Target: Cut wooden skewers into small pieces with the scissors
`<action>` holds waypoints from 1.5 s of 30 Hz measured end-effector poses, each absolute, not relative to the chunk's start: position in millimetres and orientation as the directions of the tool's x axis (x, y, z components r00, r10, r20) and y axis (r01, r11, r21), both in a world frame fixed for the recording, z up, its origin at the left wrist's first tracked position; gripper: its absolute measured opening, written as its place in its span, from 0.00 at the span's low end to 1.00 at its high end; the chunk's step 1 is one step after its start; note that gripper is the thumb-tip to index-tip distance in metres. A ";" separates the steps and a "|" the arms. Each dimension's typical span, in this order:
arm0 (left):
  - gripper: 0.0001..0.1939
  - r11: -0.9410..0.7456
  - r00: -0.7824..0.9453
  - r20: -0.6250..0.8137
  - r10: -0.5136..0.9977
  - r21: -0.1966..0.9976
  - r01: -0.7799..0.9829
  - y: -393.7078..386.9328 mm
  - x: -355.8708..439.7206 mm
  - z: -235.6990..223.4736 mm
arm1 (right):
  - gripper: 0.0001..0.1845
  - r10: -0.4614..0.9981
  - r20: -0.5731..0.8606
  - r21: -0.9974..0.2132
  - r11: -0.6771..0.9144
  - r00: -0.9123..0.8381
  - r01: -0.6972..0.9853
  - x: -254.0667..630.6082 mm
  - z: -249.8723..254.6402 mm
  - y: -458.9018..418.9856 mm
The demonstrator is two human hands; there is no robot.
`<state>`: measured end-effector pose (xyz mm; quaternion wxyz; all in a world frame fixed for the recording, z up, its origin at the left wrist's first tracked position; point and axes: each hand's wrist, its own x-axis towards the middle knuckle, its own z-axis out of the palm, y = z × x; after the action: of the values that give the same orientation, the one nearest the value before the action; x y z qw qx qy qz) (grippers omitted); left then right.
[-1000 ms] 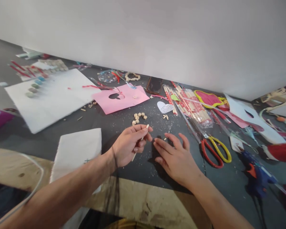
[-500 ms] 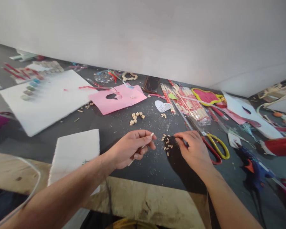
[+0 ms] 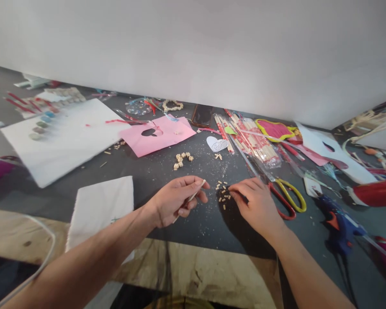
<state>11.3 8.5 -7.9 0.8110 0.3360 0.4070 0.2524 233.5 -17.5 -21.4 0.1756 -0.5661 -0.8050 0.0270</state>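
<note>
One left hand (image 3: 178, 199), one right hand (image 3: 254, 199), one pale stick (image 3: 197, 192); roughly a dozen short pieces (image 3: 224, 207), too blurred for certainty. One phone (image 3: 202, 115), one pair of scissors (image 3: 279, 182), one glue gun (image 3: 345, 229), one paper heart (image 3: 216, 144), one pink sheet (image 3: 171, 134).

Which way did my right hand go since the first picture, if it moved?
Yes, your right hand moved to the right, up close to the scissors. Now you can see the little cut pieces beside your fingertips.
</note>
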 end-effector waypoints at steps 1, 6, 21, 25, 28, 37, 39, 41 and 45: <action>0.14 0.645 0.536 -0.492 0.686 0.753 -0.134 8.5 11.4 -8.2 | 0.07 0.918 0.253 -0.249 0.367 -0.305 0.896 232.4 -21.4 -17.8; 0.13 0.650 0.550 -0.500 0.669 0.753 -0.105 7.9 11.8 -8.3 | 0.12 0.906 0.245 -0.221 0.398 -0.344 0.891 229.5 -26.1 -18.4; 0.14 0.612 0.643 -0.445 0.624 0.789 -0.048 3.2 12.6 -14.2 | 0.06 0.893 0.336 -0.296 0.403 -0.301 0.866 216.7 -21.4 -17.3; 0.14 0.585 0.647 -0.427 0.632 0.810 -0.036 0.7 14.6 -17.8 | 0.07 0.830 0.436 -0.455 0.536 -0.347 0.711 207.8 -15.4 -27.8; 0.15 0.537 0.653 -0.404 0.641 0.843 -0.005 -1.6 17.6 -20.6 | 0.08 0.785 0.458 -0.465 0.612 -0.418 0.639 201.6 -14.3 -33.3; 0.13 0.373 0.650 -0.367 0.665 0.918 0.136 -4.7 16.6 -8.4 | 0.08 0.791 0.455 -0.457 0.602 -0.409 0.654 200.8 -14.2 -36.2; 0.13 0.365 0.655 -0.374 0.657 0.918 0.158 -4.8 16.0 -5.6 | 0.05 0.843 0.404 -0.498 0.529 -0.356 0.688 201.2 -15.0 -37.6; 0.13 0.364 0.658 -0.379 0.651 0.916 0.168 -4.6 16.2 -4.6 | 0.04 0.875 0.368 -0.541 0.476 -0.314 0.693 201.2 -16.4 -38.9; 0.12 0.357 0.649 -0.372 0.663 0.920 0.162 -4.7 17.4 -5.7 | 0.06 0.888 0.374 -0.590 0.451 -0.267 0.670 200.8 -17.4 -38.8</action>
<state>17.4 -4.7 -5.7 0.7299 0.5403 0.3820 0.1715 200.8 -38.8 -17.4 0.3420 -0.4993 -0.7799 0.1593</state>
